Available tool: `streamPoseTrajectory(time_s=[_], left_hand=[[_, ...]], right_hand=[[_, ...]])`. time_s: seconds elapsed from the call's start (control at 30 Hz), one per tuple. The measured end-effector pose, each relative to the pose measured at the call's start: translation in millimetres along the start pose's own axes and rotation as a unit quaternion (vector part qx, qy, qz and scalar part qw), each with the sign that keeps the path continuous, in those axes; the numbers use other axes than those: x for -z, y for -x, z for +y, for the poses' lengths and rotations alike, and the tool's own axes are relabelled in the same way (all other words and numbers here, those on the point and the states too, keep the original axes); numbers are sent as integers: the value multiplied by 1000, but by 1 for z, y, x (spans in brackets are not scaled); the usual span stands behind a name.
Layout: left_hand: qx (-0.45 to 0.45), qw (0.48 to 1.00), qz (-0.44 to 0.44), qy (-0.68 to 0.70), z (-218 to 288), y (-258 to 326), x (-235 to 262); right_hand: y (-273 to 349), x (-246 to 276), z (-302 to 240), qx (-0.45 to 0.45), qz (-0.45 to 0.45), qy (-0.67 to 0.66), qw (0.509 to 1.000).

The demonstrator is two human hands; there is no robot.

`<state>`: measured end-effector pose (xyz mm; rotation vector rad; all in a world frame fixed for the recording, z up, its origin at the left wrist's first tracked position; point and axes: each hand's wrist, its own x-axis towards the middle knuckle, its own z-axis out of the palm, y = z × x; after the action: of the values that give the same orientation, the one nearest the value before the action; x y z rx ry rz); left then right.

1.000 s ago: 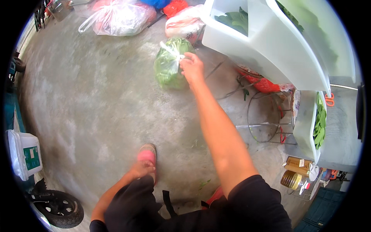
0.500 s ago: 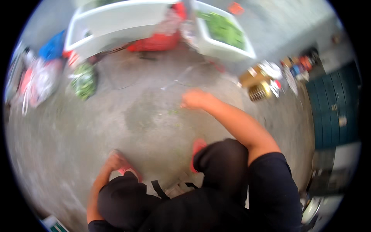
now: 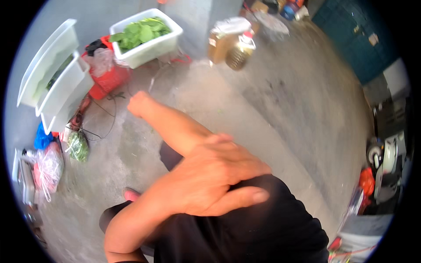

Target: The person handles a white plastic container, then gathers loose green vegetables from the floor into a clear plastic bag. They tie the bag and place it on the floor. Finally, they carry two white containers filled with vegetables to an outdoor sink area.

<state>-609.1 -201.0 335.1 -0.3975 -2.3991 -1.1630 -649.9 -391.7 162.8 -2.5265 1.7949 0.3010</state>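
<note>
My left hand point(image 3: 215, 175) reaches across my body and lies over my right arm near the elbow, by the dark sleeve. Its thumb stands apart from the fingers, and nothing shows in it. The fingertips partly disappear behind the arm. My right forearm point(image 3: 175, 125) stretches out to the upper left beneath it. At its end my right hand point(image 3: 141, 104) is closed in a fist above the concrete floor point(image 3: 118, 149), with no object showing from it. The red bag point(image 3: 108, 81) is the nearest thing beyond that fist, apart from it.
White tub point(image 3: 149, 50) with green leaves stands at the far wall. More white tubs point(image 3: 66, 103) are at the left, near a bag of greens point(image 3: 78, 147) and a blue bag point(image 3: 43, 139). An oil jug point(image 3: 239, 55) stands beyond; green cabinets point(image 3: 351, 39) are at the far right.
My view has swung to the right. My left hand has come up from beside my left knee onto my right arm. The right hand stays in a fist.
</note>
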Motion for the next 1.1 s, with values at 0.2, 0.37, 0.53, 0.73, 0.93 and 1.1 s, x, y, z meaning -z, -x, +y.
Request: streamPoseTrajectory(time_s=[0.2, 0.37, 0.53, 0.73, 0.93, 1.1], left_hand=[[321, 846, 58, -421, -91, 104, 22], [538, 811, 163, -163, -75, 211, -1], [605, 785, 19, -132, -76, 219, -40], [611, 784, 15, -106, -83, 208, -51], [585, 797, 23, -150, -93, 197, -90], [521, 831, -53, -188, -94, 213, -120]], right_hand=[[91, -98, 50, -35, 12, -26, 999], [215, -202, 43, -23, -159, -281, 946], [335, -299, 12, -138, -320, -395, 850], [381, -302, -18, -198, -368, -448, 790], [333, -286, -53, -163, -309, -486, 801], [302, -269, -51, -143, -280, -484, 817]])
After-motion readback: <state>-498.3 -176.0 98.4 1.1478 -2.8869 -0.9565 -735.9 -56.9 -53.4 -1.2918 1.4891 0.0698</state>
